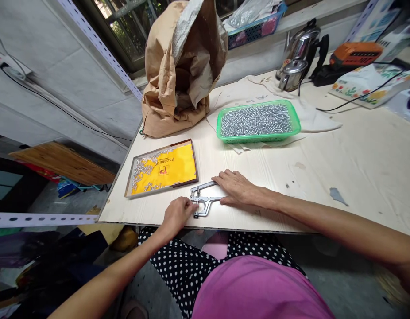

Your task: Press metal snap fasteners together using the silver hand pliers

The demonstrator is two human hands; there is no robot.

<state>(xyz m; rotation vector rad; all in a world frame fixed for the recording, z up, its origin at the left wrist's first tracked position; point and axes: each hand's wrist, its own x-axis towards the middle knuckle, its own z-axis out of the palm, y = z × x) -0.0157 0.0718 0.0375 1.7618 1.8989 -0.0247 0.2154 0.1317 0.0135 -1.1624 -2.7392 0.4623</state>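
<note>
A small metal hand press tool point(203, 201) lies near the front edge of the pale wooden table point(341, 168). My left hand point(177, 214) pinches at the tool's left end by its spring, fingers closed on something too small to name. My right hand point(236, 187) rests over the tool's handles and wraps them from the right. Just beyond the tool sits a flat tray with a yellow sheet point(162, 169) holding scattered small metal pieces.
A green basket point(257, 120) filled with small metal pieces stands mid-table on a white cloth. A brown paper sack point(183, 66) stands at the back left. Kettles point(298, 55), an orange device point(354, 53) and boxes crowd the back right.
</note>
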